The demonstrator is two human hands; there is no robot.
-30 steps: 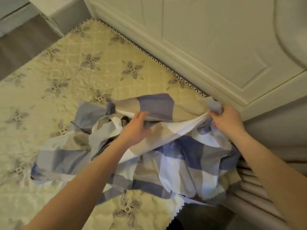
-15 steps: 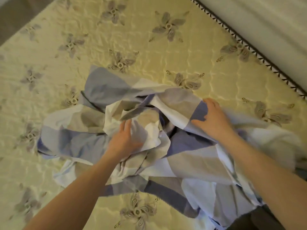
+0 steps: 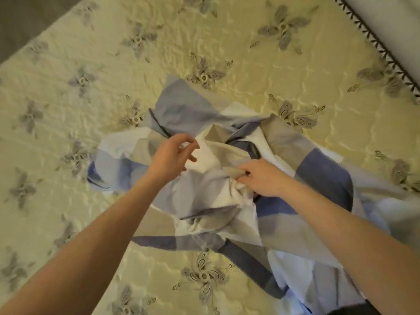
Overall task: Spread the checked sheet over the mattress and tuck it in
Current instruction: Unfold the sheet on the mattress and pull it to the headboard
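Shifted away from the bed's corner by the white panel (image 3: 406,7) and in over the middle of the mattress (image 3: 95,71). Let go of the sheet corner held there a second ago. Pressed flat on the heap half a second back, and now digging into it.

Pinching a beige fold of the checked sheet (image 3: 322,178) with the right grip (image 3: 264,178), thumb and fingers pressed together on the cloth near the heap's centre. Holding the left grip (image 3: 171,155) just above the crumpled folds, fingers spread and loosely curved, closed on nothing. By the look of it, hunting for an edge or corner to pull out, not spreading yet. Nothing tucked and nothing flattened so far, with most of the quilted, flower-patterned top uncovered around the heap.

Bunched as a crumpled pile across the middle and right of the bed, trailing off the near right edge. Folded over itself in several layers, so hard to tell which fold leads to a corner. Likely to drag the whole bundle along rather than open it if pulled at the wrong place.

Further off: the dark-stitched piping (image 3: 372,35) along the mattress edge at upper right, against the white panel, and grey floor (image 3: 20,21) at upper left.
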